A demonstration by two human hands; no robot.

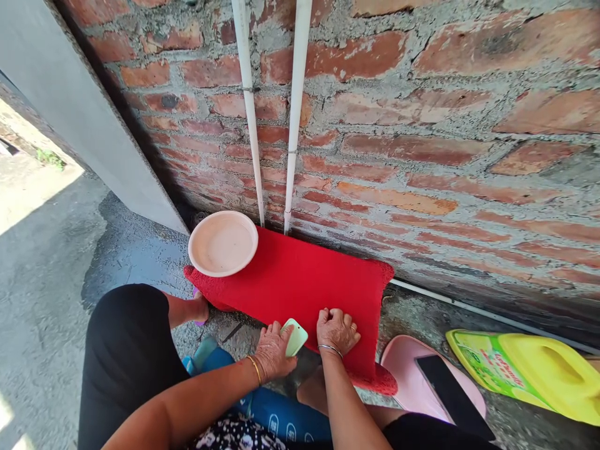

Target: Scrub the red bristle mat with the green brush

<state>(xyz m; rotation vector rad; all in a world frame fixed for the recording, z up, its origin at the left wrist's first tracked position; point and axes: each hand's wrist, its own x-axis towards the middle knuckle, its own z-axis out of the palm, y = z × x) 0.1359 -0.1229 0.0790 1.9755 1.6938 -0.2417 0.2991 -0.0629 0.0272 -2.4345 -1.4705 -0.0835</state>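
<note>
My left hand (273, 351), with a gold-coloured bangle at the wrist, is closed around a pale green, flat, rounded piece (296, 337) with a small hole near its corner. It may be a scrubbing brush seen from its back; the underside is hidden. A red mat (309, 278) with a textured border drapes over a low support against the wall. Near the mat's front right part, my right hand (338, 331) presses down with curled fingers, seemingly gripping the fabric. On the mat's far left end rests a pale pink basin (223, 244).
To the right, a dark phone (452, 394) lies across a pink plastic seat or lid (407, 365). Beyond it is a yellow detergent bottle (520, 372) on its side. Two white pipes (294, 119) run down the brick wall (422, 150). Wet concrete (126, 244) shows at left.
</note>
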